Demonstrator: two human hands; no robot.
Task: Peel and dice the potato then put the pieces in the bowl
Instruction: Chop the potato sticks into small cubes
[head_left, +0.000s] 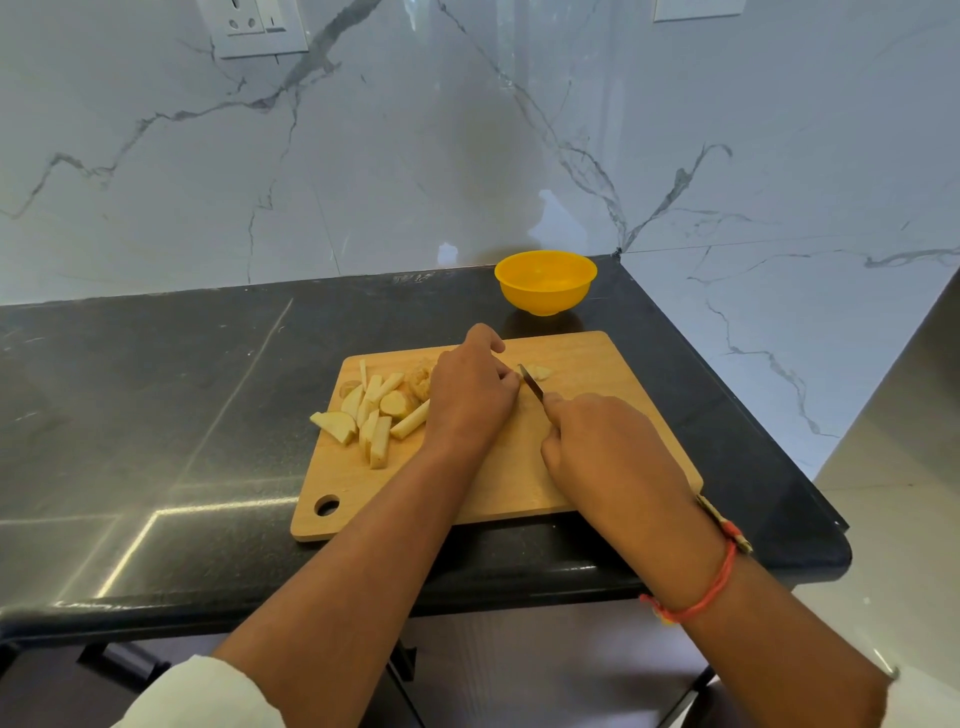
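I am watching the dicing stage. The right hand (608, 447) is closed firmly round the handle of a small knife with a short steel blade (531, 384), with 1 finger reaching up to the base of the blade. The tip is angled down onto the light wooden cutting board with a round hole in 1 corner (597, 364). The left hand (470, 400) sits just left of the blade with its fingers curled down toward the board. Whatever it pins is hidden under it, so I cannot tell what it has hold of. 1 small pale offcut of potato (541, 372) lies just beyond the blade. The rest of the pale peeled potato, cut into long strips and wedges (371, 415), is heaped on the left half of the board, beside a brownish clump that looks like peelings (420, 382). The round yellow plastic bowl (545, 301) stands on the black stone counter (208, 415) just behind the board, and I see no pieces in it. To cut well here, I would keep the left fingertips tucked back so the knuckles guide the blade. I would lay each strip flat side down so it cannot roll, and take short, even crosswise cuts. I judge the strips slippery, so bunching 2 or 3 together only works with a steady hold. Most of the pile is not yet diced.
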